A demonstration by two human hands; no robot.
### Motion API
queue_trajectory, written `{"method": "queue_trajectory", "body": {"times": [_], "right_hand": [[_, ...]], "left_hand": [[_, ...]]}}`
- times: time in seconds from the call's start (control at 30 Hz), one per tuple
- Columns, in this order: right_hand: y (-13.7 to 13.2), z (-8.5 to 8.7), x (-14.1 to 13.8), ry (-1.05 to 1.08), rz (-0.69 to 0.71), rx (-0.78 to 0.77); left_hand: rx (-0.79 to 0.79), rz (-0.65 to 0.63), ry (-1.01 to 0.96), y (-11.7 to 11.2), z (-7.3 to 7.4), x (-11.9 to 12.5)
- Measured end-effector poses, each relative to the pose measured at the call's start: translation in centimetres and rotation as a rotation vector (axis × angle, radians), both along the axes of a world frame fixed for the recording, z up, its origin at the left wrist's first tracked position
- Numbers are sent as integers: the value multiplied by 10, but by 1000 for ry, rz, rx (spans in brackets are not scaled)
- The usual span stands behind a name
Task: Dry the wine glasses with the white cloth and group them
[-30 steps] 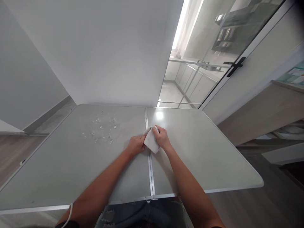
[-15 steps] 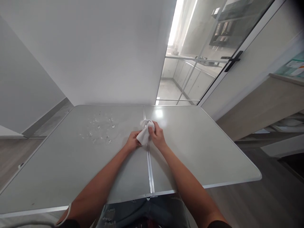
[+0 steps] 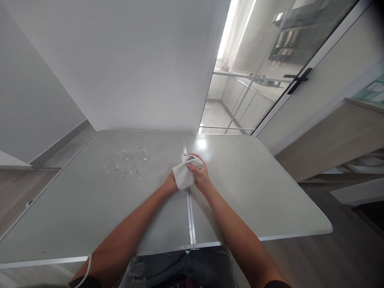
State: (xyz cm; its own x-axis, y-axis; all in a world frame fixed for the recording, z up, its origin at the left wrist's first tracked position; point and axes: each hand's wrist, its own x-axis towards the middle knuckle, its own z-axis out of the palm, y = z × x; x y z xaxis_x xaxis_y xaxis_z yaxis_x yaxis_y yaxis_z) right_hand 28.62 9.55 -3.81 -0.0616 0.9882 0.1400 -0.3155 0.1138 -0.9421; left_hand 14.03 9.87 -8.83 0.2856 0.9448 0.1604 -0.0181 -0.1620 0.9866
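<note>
A white cloth (image 3: 183,175) is bunched between both my hands, just above the centre seam of a grey folding table (image 3: 255,192). My right hand (image 3: 201,175) grips the cloth's right side with fingers curled over its top. My left hand (image 3: 171,185) is mostly hidden under the cloth and holds it from the left. A patch of spilled water drops (image 3: 127,164) glistens on the table's left half, a short way left of my hands.
A white wall stands behind the table. A glass sliding door (image 3: 270,72) with a black handle is at the back right. A wooden shelf unit (image 3: 345,136) stands to the right. The table's near edge is close to my lap.
The cloth has been gathered and now drapes over my left hand, where earlier both hands were pinching it between them. Both hands stay near the seam.
</note>
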Motion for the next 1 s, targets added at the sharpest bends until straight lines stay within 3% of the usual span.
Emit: {"method": "queue_trajectory", "body": {"times": [0.13,0.23,0.33,0.47,0.63,0.73,0.83,1.0], "right_hand": [[-2,0,-4,-239,-331,25],[-5,6,-1,-336,-376,79],[-5,11,5,-266,-276,65],[-1,10,15,-129,-12,22],[-1,7,26,-43,273,-16],[0,8,29,-46,320,-30],[3,10,32,-85,227,-10],[15,8,37,-201,-112,123]], "left_hand": [[127,150,258,-4,-4,-1],[180,150,400,-7,-7,-6],[191,66,359,-6,-3,-8],[155,-82,206,-5,9,-10],[-83,-415,71,-7,23,-16],[-143,-505,14,-7,26,-18],[-126,-476,21,-6,26,-16],[-95,-341,87,-8,22,-8]]}}
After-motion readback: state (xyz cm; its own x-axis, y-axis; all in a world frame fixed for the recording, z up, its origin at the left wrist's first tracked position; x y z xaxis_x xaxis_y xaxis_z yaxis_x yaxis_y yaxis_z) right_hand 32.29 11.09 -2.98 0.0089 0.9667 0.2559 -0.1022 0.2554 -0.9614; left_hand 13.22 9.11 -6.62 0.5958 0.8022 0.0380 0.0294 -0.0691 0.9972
